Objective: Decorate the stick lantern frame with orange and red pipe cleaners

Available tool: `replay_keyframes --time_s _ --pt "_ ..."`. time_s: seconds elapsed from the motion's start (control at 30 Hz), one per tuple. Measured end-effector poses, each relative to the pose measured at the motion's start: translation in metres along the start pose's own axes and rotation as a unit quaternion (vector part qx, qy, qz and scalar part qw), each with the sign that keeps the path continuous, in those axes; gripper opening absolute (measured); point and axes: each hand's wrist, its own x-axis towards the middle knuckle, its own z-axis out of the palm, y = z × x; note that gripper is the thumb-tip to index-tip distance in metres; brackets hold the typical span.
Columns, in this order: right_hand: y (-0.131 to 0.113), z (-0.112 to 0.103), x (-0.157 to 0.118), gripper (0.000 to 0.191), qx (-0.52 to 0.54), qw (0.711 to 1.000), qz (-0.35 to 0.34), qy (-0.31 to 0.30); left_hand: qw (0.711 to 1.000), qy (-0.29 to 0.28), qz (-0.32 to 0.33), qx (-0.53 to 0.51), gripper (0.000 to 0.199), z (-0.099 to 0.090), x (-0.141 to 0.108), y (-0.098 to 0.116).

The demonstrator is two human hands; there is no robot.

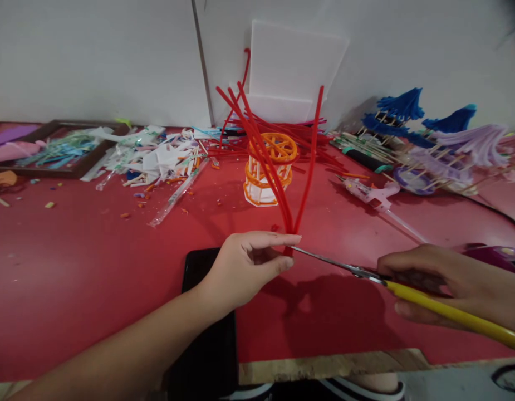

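Observation:
Several red pipe cleaners stand upright in a bunch, pinched near their lower ends by my left hand. Their tops fan out, one leaning right and the others left. My right hand is closed around the yellow handle of a pair of scissors. The scissors' blades reach left to the bunch, between my left thumb and index finger, touching or nearly touching the pipe cleaners. Behind the bunch sits a small round frame of orange rings, white posts and a white base.
A black phone lies under my left wrist. To the right are a pink glue gun and blue and lilac roofed models. Paper scraps, a brown frame and more red pipe cleaners lie along the wall.

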Motion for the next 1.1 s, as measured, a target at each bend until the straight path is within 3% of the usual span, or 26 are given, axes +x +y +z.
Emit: replay_keyframes --time_s 0.1,0.3,0.7,1.1 --pt "-0.001 0.000 0.001 0.032 -0.014 0.997 0.004 -0.081 1.000 -0.004 -0.004 -0.003 0.029 0.000 0.000 -0.001" --pt "-0.003 -0.002 0.004 0.037 -0.008 0.996 0.009 -0.091 0.999 -0.018 -0.026 -0.023 0.030 -0.001 0.000 -0.001" --pt "-0.004 -0.004 0.002 0.028 0.002 0.996 0.024 -0.088 0.996 -0.028 -0.065 -0.051 0.033 -0.001 0.001 0.002" --pt "-0.019 -0.002 0.008 0.047 -0.009 0.992 0.054 -0.114 0.993 -0.050 -0.100 -0.033 0.033 -0.002 0.002 0.000"
